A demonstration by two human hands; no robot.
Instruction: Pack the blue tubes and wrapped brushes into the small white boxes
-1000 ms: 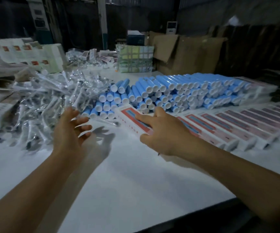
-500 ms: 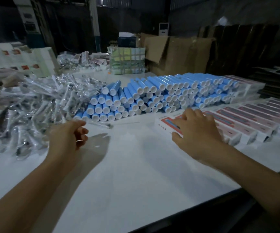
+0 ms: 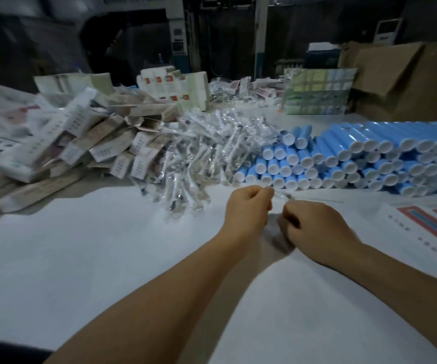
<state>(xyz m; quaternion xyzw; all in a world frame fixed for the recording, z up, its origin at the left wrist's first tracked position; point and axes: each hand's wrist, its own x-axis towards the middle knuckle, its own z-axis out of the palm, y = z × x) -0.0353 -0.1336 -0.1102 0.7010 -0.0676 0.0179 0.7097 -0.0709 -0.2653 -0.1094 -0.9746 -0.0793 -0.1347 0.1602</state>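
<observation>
A long stack of blue tubes (image 3: pixel 343 158) with white caps lies across the table's right half. To its left is a heap of clear-wrapped brushes (image 3: pixel 212 153). Just in front of the tubes, my left hand (image 3: pixel 248 208) pinches one wrapped brush (image 3: pixel 283 195) with curled fingers. My right hand (image 3: pixel 317 227) sits close beside it with its fingers curled under, just below the brush's right end; whether it holds anything is hidden. Small white boxes (image 3: pixel 422 227) with red and blue stripes lie at the right edge.
A jumble of flattened and unfilled cartons (image 3: pixel 67 148) covers the left of the white table (image 3: pixel 80 258). More white cartons (image 3: pixel 175 85), a green and yellow bundle (image 3: pixel 319 90) and brown cardboard (image 3: pixel 409 80) stand at the back.
The view has swung left. My right hand left the striped white boxes and came over to my left hand, which closed on a wrapped brush in front of the tubes.
</observation>
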